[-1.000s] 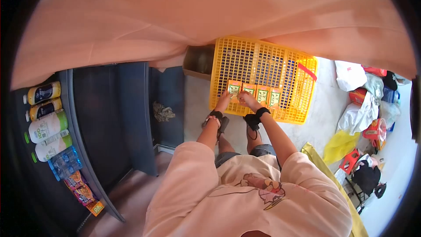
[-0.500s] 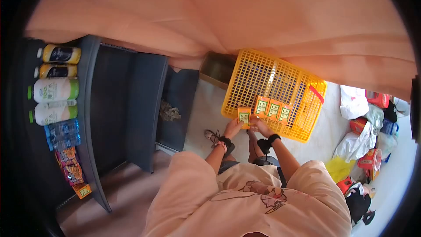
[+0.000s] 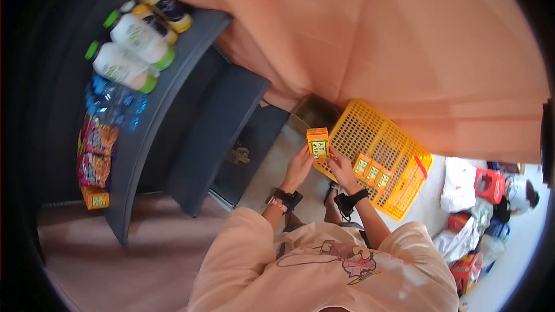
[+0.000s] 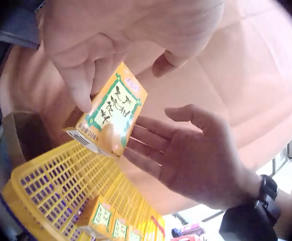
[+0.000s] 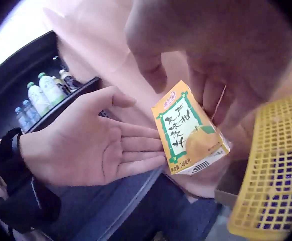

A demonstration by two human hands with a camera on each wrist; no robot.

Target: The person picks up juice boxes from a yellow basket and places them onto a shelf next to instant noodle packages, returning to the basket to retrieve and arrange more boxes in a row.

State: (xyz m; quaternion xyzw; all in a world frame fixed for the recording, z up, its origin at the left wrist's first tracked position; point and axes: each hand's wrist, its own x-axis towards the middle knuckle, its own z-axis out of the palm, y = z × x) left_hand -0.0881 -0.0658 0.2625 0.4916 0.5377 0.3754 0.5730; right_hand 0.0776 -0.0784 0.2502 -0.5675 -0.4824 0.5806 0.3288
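An orange juice carton (image 3: pixel 318 145) is raised between both hands, beside the yellow crate's left end. My left hand (image 3: pixel 298 170) touches one side and my right hand (image 3: pixel 342 172) the other. In the right wrist view, the left hand (image 5: pixel 93 143) has straight fingers against the carton (image 5: pixel 188 131), thumb apart. Likewise, the left wrist view shows the right hand (image 4: pixel 201 158) palm up, fingers extended to the carton (image 4: pixel 111 113). Three similar cartons (image 3: pixel 370 171) lie in a row on the crate (image 3: pixel 399 196).
At left, a dark shelf (image 3: pixel 151 127) carries yellow and white bottles (image 3: pixel 124 66), blue-wrapped bottles (image 3: pixel 114 103), purple snack packs (image 3: pixel 95 153) and a small orange carton (image 3: pixel 97 199). A brown box (image 3: pixel 315 112) adjoins the crate. Bags (image 3: pixel 458 185) lie at right; orange cloth (image 3: pixel 370 40) hangs ahead.
One carton has left the row on the crate and been lifted leftward between both hands. The head view has turned, bringing the shelf nearer the hands.
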